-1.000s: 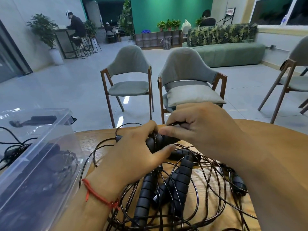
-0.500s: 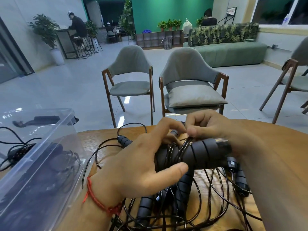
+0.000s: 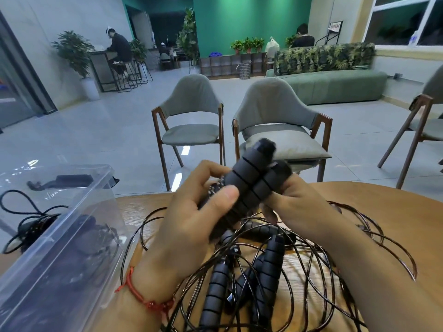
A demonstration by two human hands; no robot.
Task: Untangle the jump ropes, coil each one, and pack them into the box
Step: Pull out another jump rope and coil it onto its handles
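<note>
Two black ribbed jump rope handles [image 3: 249,180] are raised side by side above the table, tilted up to the right. My left hand [image 3: 191,226] grips them from the left with the thumb across the front. My right hand [image 3: 299,207] holds them from the right, fingers curled behind. Below lies a tangle of thin black ropes [image 3: 311,267] with several more black handles [image 3: 268,271] on the wooden table [image 3: 383,202]. A clear plastic box [image 3: 55,238] stands at the left with dark ropes inside.
Two grey chairs [image 3: 191,125] stand just beyond the table's far edge, a third chair [image 3: 422,121] at the right. A black cord [image 3: 21,212] lies behind the box. People sit far back in the room.
Both hands have lifted the pair of handles up off the pile and turned them from lying crosswise to pointing up and to the right. The camera view tilted slightly.
</note>
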